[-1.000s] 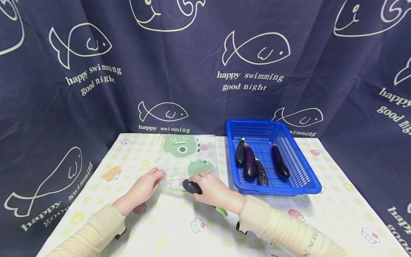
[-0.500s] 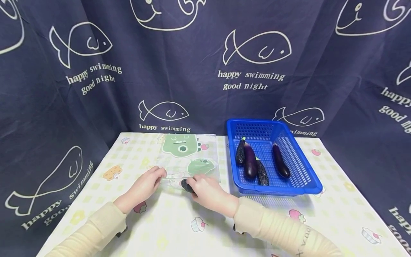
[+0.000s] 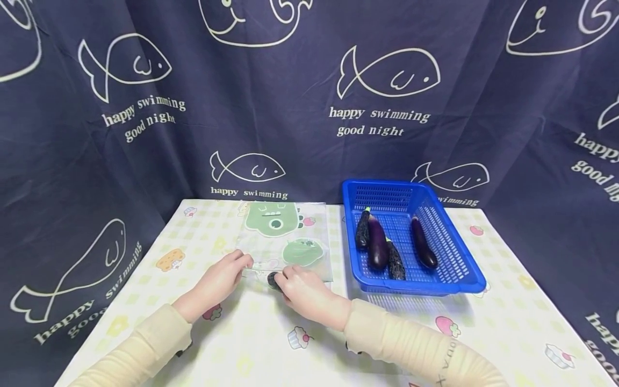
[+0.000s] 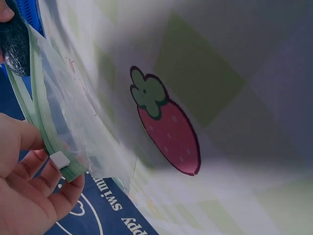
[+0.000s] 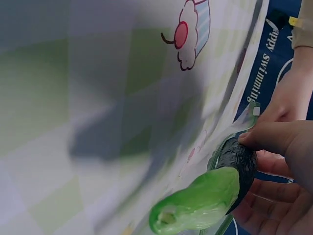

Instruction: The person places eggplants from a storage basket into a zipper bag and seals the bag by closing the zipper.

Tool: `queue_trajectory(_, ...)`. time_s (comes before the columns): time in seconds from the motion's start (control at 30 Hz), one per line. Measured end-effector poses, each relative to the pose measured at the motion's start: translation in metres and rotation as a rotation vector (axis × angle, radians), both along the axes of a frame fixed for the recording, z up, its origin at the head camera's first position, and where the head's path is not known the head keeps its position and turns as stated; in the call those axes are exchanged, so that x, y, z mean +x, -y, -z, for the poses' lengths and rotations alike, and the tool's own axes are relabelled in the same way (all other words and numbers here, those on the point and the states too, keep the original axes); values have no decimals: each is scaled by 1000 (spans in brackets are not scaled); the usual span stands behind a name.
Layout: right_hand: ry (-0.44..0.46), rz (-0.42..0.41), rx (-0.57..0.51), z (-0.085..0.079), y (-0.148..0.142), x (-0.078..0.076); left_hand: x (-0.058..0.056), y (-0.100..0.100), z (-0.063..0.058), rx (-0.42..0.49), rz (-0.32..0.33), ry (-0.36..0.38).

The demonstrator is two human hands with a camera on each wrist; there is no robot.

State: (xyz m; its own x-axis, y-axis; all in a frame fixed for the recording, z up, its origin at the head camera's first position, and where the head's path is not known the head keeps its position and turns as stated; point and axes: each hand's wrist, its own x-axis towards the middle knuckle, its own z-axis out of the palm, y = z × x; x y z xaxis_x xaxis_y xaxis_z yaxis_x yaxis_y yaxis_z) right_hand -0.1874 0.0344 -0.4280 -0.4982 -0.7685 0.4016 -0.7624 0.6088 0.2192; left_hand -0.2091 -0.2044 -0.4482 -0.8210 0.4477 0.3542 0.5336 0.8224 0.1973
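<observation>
My left hand [image 3: 223, 278] pinches one corner of a clear zip bag [image 3: 263, 247] beside its white slider [image 4: 59, 159]. The bag lies flat on the table, with green dinosaur-like prints and green zip strips [image 4: 44, 117] along its near edge. In my right hand [image 3: 311, 294] is a dark, wrinkled eggplant [image 5: 237, 164], thumb on one side and fingers on the other. Its bright green stem end [image 5: 195, 203] points away from the bag. The dark end sits between the parted zip strips at the bag's mouth; the head view hides most of the eggplant behind the hand.
Right of the bag stands a blue plastic basket [image 3: 456, 260] holding several eggplants, both smooth purple [image 3: 377, 244] and wrinkled dark [image 3: 395, 260]. A patterned cloth [image 3: 242, 349] covers the table. Dark blue fish-print curtain [image 3: 300, 107] hangs behind. Wristband pieces show under both sleeves.
My right hand has shifted left with the eggplant, bringing its dark end to the bag's mouth. My left hand keeps its place at the bag's corner.
</observation>
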Motion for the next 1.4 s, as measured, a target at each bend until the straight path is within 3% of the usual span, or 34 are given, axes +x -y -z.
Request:
queue_trajectory(0.2, 29, 11, -6, 4, 1, -4, 0, -2, 3, -13, -17, -7)
queue_trajectory(0.33, 39, 22, 2, 7, 1, -6, -1, -4, 4, 28, -12, 5)
queue_trajectory(0.6, 46, 44, 11, 8, 5, -7, -2, -13, 3, 174, -46, 157)
queue_trajectory(0.83, 53, 55, 56, 11, 7, -5, 1, -15, 3, 245, -45, 198)
queue_trajectory(1.4, -69, 40, 91, 25, 11, -6, 1, -13, 12, 381, -33, 220)
